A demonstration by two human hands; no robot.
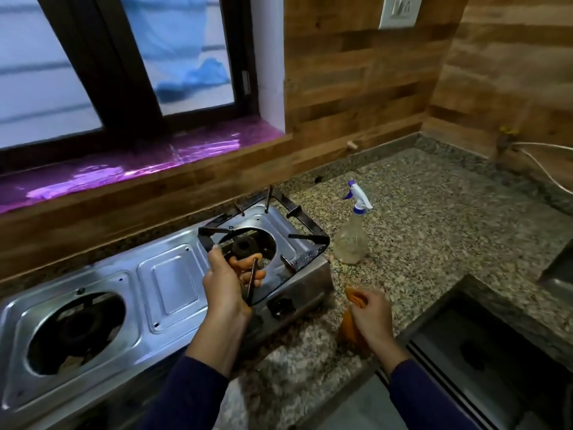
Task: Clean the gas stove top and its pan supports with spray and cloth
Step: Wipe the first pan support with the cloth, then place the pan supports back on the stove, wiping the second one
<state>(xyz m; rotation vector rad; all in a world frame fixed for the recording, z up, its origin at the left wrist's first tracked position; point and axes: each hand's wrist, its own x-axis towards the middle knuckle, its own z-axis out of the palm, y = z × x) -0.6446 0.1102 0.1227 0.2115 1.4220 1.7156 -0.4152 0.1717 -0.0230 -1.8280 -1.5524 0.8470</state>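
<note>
A steel two-burner gas stove [167,274] sits on the granite counter [434,231]. Its left burner [77,330] has no pan support on it. A black square pan support [305,235] lies over the right burner, with its near-left side raised. My left hand [229,280] grips that raised side, fingers curled round the frame. My right hand [372,315] holds an orange cloth [353,324] just off the stove's right front corner. A clear spray bottle [352,240] with a white and blue trigger head stands upright right of the stove.
A steel sink [483,352] is sunk into the counter at the lower right. A wood-pattern wall runs behind the stove, below a window sill [130,169] lit purple. A white cable [539,162] hangs at the far right wall, below a socket [400,10].
</note>
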